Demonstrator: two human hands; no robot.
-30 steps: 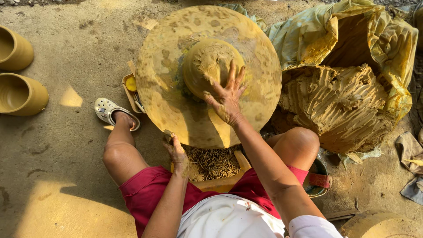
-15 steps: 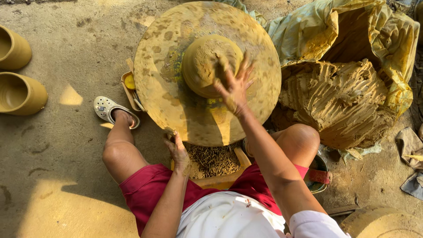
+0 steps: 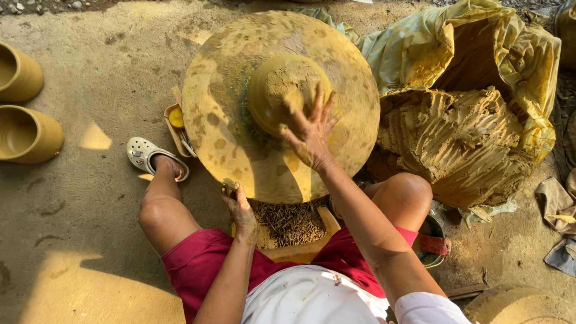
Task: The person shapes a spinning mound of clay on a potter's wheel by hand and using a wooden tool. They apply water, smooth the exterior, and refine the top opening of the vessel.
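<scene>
A wide, round potter's wheel (image 3: 240,138), crusted with dried ochre slip and mottled with darker damp patches, lies flat on the bare earthen floor (image 3: 90,84). At its centre sits a squat, rounded lump of wet clay (image 3: 282,87), its top rough and crumbly, its sides smeared smooth.

The right hand (image 3: 309,135) rests against the near side of the lump, palm down and fingers spread wide, coated in yellow mud; it presses on the clay and closes around nothing. The left hand (image 3: 241,210) curls its fingers against the wheel's near rim, gripping the edge.

Just under that rim, between the person's knees, a wooden tray (image 3: 300,231) holds a bed of coarse, stringy dark fibres. At the wheel's left edge stands a small rectangular tub (image 3: 176,120) with something yellow in it, and beside that a pale perforated clog (image 3: 144,153) on the person's foot. Right of the wheel, a large block of raw clay (image 3: 462,144), gouged into ridges, sits inside crumpled yellow plastic sheeting (image 3: 498,48). Far left of the wheel lie two smooth, freshly formed clay pots (image 3: 24,114) on their sides.
</scene>
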